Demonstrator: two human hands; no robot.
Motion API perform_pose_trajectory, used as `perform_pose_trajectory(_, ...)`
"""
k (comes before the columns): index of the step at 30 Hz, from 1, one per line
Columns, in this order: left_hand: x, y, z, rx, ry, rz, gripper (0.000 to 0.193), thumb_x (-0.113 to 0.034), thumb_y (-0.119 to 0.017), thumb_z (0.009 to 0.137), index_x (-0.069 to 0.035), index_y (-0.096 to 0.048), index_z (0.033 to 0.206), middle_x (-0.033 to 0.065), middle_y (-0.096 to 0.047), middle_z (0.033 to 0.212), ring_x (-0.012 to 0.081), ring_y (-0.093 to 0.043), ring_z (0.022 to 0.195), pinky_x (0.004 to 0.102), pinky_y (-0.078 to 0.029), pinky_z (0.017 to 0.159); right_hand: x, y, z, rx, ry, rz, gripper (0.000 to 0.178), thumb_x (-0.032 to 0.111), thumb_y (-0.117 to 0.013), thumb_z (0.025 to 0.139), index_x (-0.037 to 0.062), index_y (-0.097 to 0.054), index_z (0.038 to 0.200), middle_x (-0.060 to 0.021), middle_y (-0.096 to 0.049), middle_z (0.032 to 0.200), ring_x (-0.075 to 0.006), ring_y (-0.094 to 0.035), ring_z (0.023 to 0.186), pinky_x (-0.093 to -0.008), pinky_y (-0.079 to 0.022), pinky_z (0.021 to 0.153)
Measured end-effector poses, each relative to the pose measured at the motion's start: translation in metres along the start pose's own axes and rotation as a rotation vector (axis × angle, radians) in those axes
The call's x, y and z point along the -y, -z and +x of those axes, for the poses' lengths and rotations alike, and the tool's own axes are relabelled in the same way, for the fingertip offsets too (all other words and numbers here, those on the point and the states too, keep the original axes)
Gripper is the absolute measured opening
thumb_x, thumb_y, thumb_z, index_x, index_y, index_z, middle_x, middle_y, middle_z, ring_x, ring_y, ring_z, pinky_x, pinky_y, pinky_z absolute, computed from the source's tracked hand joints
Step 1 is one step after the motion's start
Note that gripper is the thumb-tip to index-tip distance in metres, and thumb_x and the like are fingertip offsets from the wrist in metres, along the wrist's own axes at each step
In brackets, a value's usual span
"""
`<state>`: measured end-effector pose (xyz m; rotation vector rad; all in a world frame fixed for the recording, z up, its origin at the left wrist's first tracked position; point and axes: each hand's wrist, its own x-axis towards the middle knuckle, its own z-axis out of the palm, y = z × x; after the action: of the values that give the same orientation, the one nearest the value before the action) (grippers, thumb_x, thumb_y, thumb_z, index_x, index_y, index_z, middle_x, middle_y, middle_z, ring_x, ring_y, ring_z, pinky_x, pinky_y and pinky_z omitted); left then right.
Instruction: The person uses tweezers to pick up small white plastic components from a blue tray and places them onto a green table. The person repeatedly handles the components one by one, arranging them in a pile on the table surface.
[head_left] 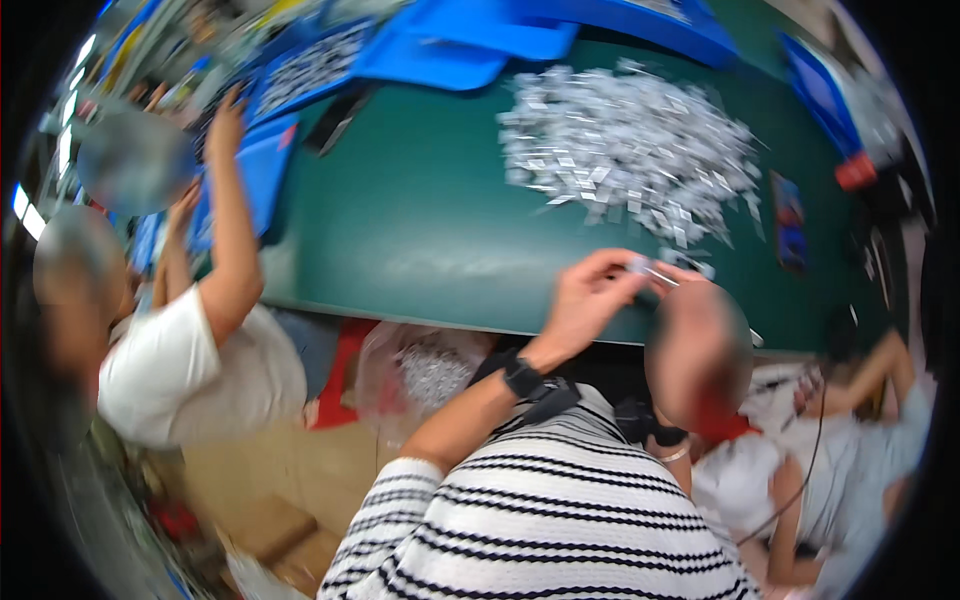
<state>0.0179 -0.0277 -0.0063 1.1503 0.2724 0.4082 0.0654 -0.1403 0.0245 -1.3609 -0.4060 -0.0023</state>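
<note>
Over the near edge of the green table my left hand [588,300] pinches a small whitish, shiny piece [638,266] between thumb and fingertips. From that piece a thin silvery strip [662,278] runs toward my right hand [686,272], whose fingertips close on its other end. Most of the right hand and wrist is hidden by a blurred patch. Just beyond my hands lies a wide heap of small clear and white pieces [620,140]. A few loose dark and white bits [700,268] sit close to my right fingertips.
Blue trays [430,60] line the far side of the green table [400,220]. A dark flat object [340,118] lies left, a blue-and-red item [788,225] right. A bag of small pieces [430,375] stands below the edge. People work on both sides.
</note>
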Motion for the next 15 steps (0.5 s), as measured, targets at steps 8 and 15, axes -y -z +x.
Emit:
perform_pose_trajectory(8,-0.0014,0.0045,-0.0021,-0.024,-0.026,-0.037,0.025,0.0,-0.064,0.085,0.002,-0.061,0.11,0.0081,-0.065,0.099,0.0118,-0.062,0.085,0.0226,-0.052,0.068,0.0095,-0.0022,-0.0014,0.047,-0.043,0.139,0.016,0.007,-0.056,0.093,-0.0048,-0.06,0.103,-0.0115,-0.065,0.102,-0.0137,-0.063,0.09,-0.024,-0.05,0.08)
perform_pose_trajectory(15,-0.0009,0.0073,-0.0047,-0.016,-0.052,0.056,0.024,-0.004,-0.064,0.087,0.003,-0.06,0.11,0.0091,-0.065,0.1,0.0142,-0.064,0.085,0.0244,-0.052,0.067,0.0053,-0.0047,0.0001,0.09,-0.025,0.089,0.016,0.008,-0.056,0.093,-0.0026,-0.061,0.104,-0.008,-0.066,0.099,-0.0107,-0.062,0.088,-0.0217,-0.05,0.077)
